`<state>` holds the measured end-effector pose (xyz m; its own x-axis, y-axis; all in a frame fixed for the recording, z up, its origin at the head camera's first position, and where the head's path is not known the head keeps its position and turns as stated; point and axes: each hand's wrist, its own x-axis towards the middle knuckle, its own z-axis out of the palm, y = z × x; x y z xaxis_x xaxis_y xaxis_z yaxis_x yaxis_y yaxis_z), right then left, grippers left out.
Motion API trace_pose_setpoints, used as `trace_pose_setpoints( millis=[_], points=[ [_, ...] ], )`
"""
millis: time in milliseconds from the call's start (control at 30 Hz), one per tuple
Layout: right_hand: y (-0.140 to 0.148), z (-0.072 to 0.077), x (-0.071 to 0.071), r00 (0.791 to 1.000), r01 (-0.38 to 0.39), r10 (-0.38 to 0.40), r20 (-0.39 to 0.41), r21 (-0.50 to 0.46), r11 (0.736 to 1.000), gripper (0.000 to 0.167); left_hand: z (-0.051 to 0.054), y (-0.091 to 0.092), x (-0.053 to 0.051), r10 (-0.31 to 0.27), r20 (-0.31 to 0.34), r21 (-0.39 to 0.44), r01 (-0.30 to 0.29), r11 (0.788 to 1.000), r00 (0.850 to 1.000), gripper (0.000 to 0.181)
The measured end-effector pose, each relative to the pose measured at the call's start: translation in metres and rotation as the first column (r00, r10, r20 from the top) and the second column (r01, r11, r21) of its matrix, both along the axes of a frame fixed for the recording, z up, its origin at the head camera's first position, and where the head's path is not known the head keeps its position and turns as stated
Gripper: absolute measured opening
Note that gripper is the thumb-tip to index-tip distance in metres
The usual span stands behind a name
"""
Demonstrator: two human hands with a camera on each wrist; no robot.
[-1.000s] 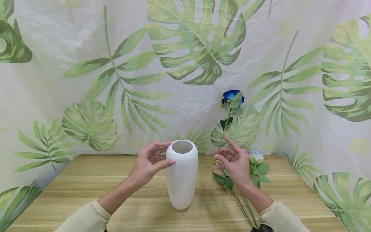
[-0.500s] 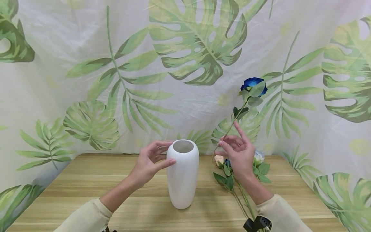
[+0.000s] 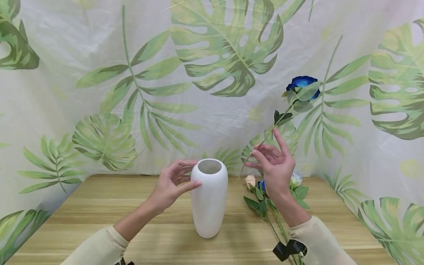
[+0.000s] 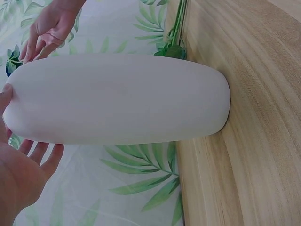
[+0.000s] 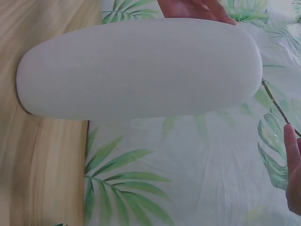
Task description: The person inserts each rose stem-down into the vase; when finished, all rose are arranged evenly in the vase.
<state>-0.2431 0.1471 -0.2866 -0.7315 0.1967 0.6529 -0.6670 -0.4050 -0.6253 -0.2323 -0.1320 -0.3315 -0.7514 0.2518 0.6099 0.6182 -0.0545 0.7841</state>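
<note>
A white vase stands upright on the wooden table, its round mouth facing up. Near the rim, my left hand grips it from the left, thumb in front and fingers toward the back. My right hand pinches the thin stem of a blue rose between thumb and fingers, index finger extended along it. The rose tilts up to the right, its stem's lower end hanging to the right of the vase, apart from it. In the right wrist view the stem shows beside the vase's mouth end.
On the table, right of the vase, lie a peach rose, another blue rose and a pale white-blue rose, partly hidden by the right arm. A leaf-printed cloth hangs behind the table.
My right hand has risen and shifted right with the blue rose, which now leans further right. The left hand and the vase have stayed nearly still.
</note>
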Motion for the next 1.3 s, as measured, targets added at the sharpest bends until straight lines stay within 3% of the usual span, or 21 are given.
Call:
trace_pose_setpoints(
  millis=[400,833,1033,1300],
  points=[
    [-0.013,0.015,-0.002,0.998,0.021,-0.024,-0.065,-0.057,0.998,0.074,0.001,-0.002,-0.001,0.003,-0.016,-0.026,-0.003,1.000,1.000,0.047],
    [-0.034,0.031,-0.004,0.993,0.015,-0.021,-0.115,-0.046,0.999,0.075,0.003,-0.004,-0.004,-0.023,-0.016,-0.031,0.023,0.999,1.000,0.043],
    [-0.041,0.031,-0.007,0.990,0.023,-0.024,-0.140,-0.010,1.000,0.079,0.003,-0.004,-0.004,-0.025,-0.016,-0.029,0.025,0.999,1.000,0.043],
    [-0.051,0.022,-0.012,0.994,0.027,-0.024,-0.107,0.031,0.999,0.085,0.003,-0.004,-0.004,-0.023,-0.014,-0.034,0.023,0.999,1.000,0.042]
  ],
)
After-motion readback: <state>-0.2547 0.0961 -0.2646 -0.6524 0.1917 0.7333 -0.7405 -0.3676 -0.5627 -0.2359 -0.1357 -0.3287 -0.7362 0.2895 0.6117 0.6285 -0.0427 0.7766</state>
